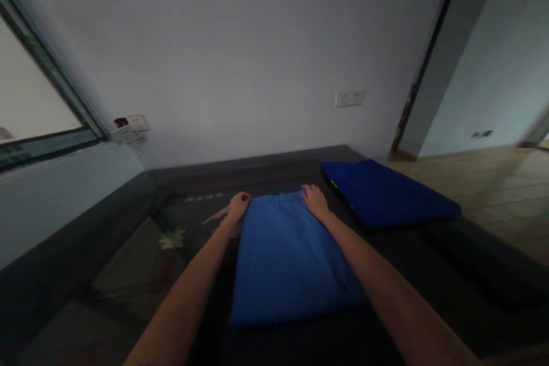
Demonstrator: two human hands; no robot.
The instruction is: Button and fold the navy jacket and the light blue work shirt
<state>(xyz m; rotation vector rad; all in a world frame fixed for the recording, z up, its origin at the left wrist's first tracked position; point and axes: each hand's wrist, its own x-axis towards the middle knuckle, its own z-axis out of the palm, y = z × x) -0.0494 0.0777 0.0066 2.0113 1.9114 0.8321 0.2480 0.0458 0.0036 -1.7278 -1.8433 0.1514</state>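
Note:
A light blue folded cloth (291, 257), which looks like a garment, lies flat in front of me, with slight puckers along its far edge. My left hand (240, 205) is closed at its far left corner, fingertips pinched on the edge. At the far right corner, my right hand (315, 200) has its fingers curled over the edge of the same cloth. My right forearm passes over the cloth's right side and hides part of it.
Under the cloth is a dark, glossy table or bed surface (201, 274) with printed flowers and characters. A darker blue folded cloth (390, 194) lies to the right. A wall with sockets (349, 98) stands behind; a window (38, 80) is at the left.

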